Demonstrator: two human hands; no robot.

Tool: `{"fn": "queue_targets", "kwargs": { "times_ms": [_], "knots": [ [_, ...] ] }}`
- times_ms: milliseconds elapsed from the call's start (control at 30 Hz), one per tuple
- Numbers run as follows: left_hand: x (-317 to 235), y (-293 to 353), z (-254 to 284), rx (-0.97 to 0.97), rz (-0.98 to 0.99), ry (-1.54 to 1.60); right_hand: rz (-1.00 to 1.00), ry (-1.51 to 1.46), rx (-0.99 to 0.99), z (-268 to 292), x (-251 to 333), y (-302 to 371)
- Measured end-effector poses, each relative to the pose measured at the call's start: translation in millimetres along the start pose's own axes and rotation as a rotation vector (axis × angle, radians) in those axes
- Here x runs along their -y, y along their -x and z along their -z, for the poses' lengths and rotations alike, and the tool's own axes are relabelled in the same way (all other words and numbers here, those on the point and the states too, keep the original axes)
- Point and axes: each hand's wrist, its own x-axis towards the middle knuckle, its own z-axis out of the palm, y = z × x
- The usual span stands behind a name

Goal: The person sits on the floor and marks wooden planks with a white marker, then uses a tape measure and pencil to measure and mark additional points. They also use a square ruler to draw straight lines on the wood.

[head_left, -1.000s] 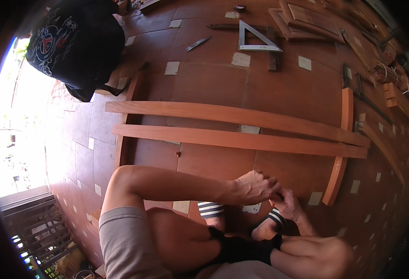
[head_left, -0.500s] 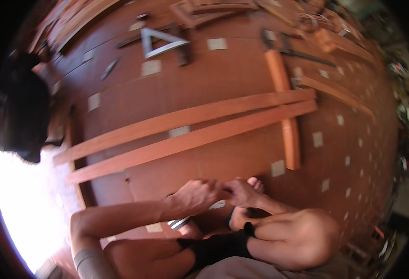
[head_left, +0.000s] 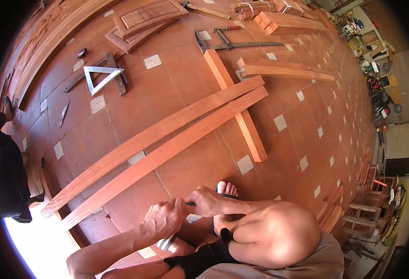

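Note:
My left hand [head_left: 163,219] and my right hand [head_left: 205,202] meet close together above my feet, fingers curled in. A small dark-green bit of something [head_left: 190,204] shows between them; its kind is hidden by the fingers. Just beyond my hands, two long reddish wooden boards [head_left: 134,148] lie side by side at a slant, nearly touching at the far right end. Beneath that end a shorter wooden beam [head_left: 251,138] crosses them; their near left ends reach another wooden piece [head_left: 72,232].
A metal triangle square [head_left: 103,86], a tape measure [head_left: 81,53] and a thin pointed tool [head_left: 65,113] lie far left. Beyond are panelled wood pieces [head_left: 151,18], a bar clamp [head_left: 246,45] and more beams [head_left: 283,70]. A person in dark clothes [head_left: 6,172] is at the left edge.
My view has turned to the right, so the boards appear steeper and more of the right-side clutter shows. My hands remain together, with a dark-green bit now visible between them.

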Motion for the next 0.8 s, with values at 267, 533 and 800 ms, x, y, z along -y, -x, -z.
{"fn": "queue_targets", "kwargs": {
  "times_ms": [267, 533, 800],
  "knots": [
    [-1.3, -0.4, 5.9, -0.092, -0.075, -0.065, -0.027, -0.043, 0.040, -4.6, -5.0, 3.0],
    [10.3, 1.4, 7.0, -0.037, -0.161, -0.020, -0.001, -0.147, 0.000, -76.6, -62.2, -41.6],
    [-4.7, 7.1, 19.3, -0.018, -0.051, -0.015, -0.133, -0.175, -0.096, -168.6, -123.3, -71.1]
  ]
}}
